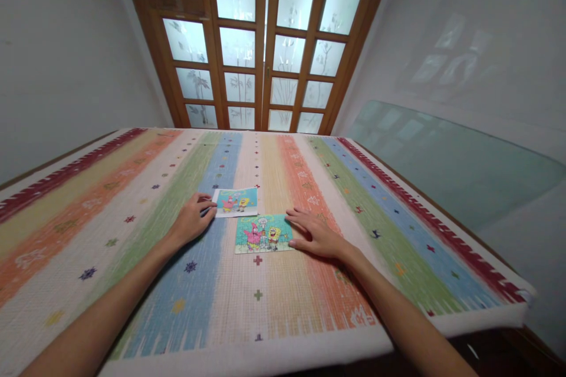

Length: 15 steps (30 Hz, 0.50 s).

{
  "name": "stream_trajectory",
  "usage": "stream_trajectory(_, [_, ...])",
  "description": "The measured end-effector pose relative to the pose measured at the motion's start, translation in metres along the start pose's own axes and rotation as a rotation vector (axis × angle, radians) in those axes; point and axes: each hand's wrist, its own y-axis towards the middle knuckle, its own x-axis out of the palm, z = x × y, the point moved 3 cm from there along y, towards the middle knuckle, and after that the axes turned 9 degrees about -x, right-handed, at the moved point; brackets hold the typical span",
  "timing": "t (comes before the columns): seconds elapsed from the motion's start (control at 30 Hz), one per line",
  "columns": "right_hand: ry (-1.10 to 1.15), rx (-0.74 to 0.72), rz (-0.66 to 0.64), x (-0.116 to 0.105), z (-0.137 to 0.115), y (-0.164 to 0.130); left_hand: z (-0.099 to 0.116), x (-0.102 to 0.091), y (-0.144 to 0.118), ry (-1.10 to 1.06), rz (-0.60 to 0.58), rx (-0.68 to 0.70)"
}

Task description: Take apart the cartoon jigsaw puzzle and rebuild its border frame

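Observation:
A small assembled cartoon jigsaw puzzle point(263, 234) lies flat on the striped cloth point(132, 200) near the middle. Just behind it to the left lies a cartoon picture card point(236, 201) with a white border. My left hand point(192, 221) rests on the cloth with its fingertips touching the card's left edge. My right hand point(313, 232) lies flat, fingers spread, against the puzzle's right edge. Neither hand lifts anything.
The multicoloured striped cloth covers a wide table whose right edge point(486, 283) drops off. A large glass sheet point(451, 165) leans against the right wall. Wooden doors with frosted panes point(265, 47) stand behind the table.

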Motion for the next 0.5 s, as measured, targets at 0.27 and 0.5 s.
stream_trajectory(0.27, [-0.039,0.003,-0.016,0.002,-0.001,0.002,0.023,0.019,-0.010,0.094,-0.033,0.230])
stream_trajectory(0.5, [-0.028,-0.001,-0.015,0.001,-0.002,0.002,0.022,0.032,0.011,0.137,-0.119,0.196])
